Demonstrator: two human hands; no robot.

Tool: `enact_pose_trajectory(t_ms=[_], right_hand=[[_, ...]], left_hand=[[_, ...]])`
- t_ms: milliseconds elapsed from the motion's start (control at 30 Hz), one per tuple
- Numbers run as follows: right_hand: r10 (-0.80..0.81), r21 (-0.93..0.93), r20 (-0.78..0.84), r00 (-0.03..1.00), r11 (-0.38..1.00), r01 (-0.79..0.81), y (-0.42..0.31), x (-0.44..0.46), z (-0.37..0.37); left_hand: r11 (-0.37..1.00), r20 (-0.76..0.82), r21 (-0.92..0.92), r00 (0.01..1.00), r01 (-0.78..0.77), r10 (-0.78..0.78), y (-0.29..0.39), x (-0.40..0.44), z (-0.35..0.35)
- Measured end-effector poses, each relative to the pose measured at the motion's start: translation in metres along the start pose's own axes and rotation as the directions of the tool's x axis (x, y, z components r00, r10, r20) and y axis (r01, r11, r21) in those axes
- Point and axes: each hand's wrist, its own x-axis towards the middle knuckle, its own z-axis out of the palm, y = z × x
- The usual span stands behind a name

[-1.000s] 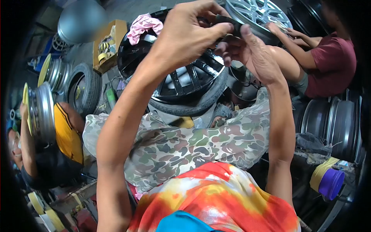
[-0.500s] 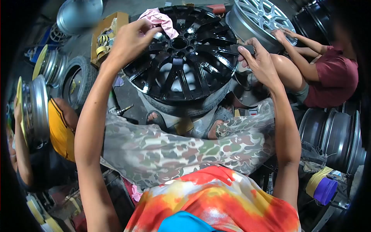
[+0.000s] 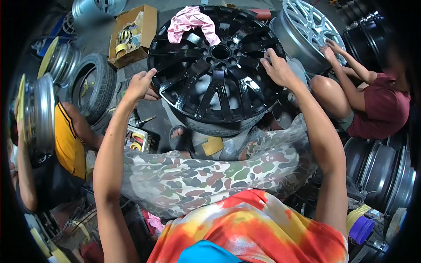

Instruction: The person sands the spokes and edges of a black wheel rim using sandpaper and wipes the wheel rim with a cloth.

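Note:
A glossy black multi-spoke wheel rim [image 3: 218,83] lies face up on a tyre [image 3: 219,128] before me. My left hand [image 3: 141,85] is at its left edge, thumb on the lip and fingers lower down, curled around the edge. On the right-hand spokes, my right hand [image 3: 277,68] has its fingers pinched together. Whatever they hold is hidden against the black surface. A crumpled pink cloth [image 3: 193,25] rests on the upper left spokes, touched by neither hand.
A cardboard box [image 3: 149,33] with tape rolls stands at the upper left, near a loose tyre [image 3: 109,81]. On the right, a person in a maroon shirt [image 3: 381,105] touches a silver wheel [image 3: 307,33]. Another person's hand holds a wheel [image 3: 41,114] at left. Dark rims [image 3: 381,171] stand right.
My left hand has left the pink cloth and come down to the rim's left edge. My right hand, earlier holding a dark flat piece, has moved inward onto the spokes. The view has shifted.

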Motion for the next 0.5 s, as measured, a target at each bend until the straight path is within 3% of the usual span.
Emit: enact_pose_trajectory(t_ms=[67,133,200,267,333,400,467,500], right_hand=[[0.049,0.021,0.045,0.998,0.999,-0.050,0.000,-0.001,-0.002],[0.119,0.002,0.057,0.991,0.993,-0.119,-0.005,0.001,-0.001],[0.129,-0.010,0.073,0.989,0.992,-0.128,-0.012,0.000,-0.001],[0.227,0.000,0.093,0.970,0.974,-0.228,-0.025,-0.015,-0.002],[0.211,0.011,0.050,0.976,0.977,-0.212,-0.039,-0.038,0.006],[0.222,0.129,0.141,0.965,0.962,-0.241,-0.049,-0.060,0.015],[0.166,0.253,0.145,0.975,0.947,-0.199,-0.079,-0.077,0.017],[0.281,0.265,0.232,0.931,0.903,-0.338,-0.112,-0.077,0.000]], left_hand=[[0.974,-0.054,-0.228,0.998,0.002,-0.014,-0.006,-0.003,0.012],[0.980,-0.071,-0.198,0.997,-0.007,-0.008,-0.007,0.001,0.012],[0.997,-0.155,-0.024,0.985,-0.077,0.073,-0.009,0.017,0.008],[0.986,-0.230,0.158,0.969,-0.052,0.087,0.001,0.037,0.004],[0.863,-0.334,0.474,0.871,-0.175,0.360,-0.007,0.092,-0.006],[0.870,-0.331,0.483,0.900,-0.098,0.285,0.027,0.102,-0.005],[0.829,-0.361,0.526,0.833,-0.189,0.419,0.028,0.136,-0.003],[0.826,-0.361,0.532,0.833,-0.185,0.419,0.028,0.140,-0.010]])
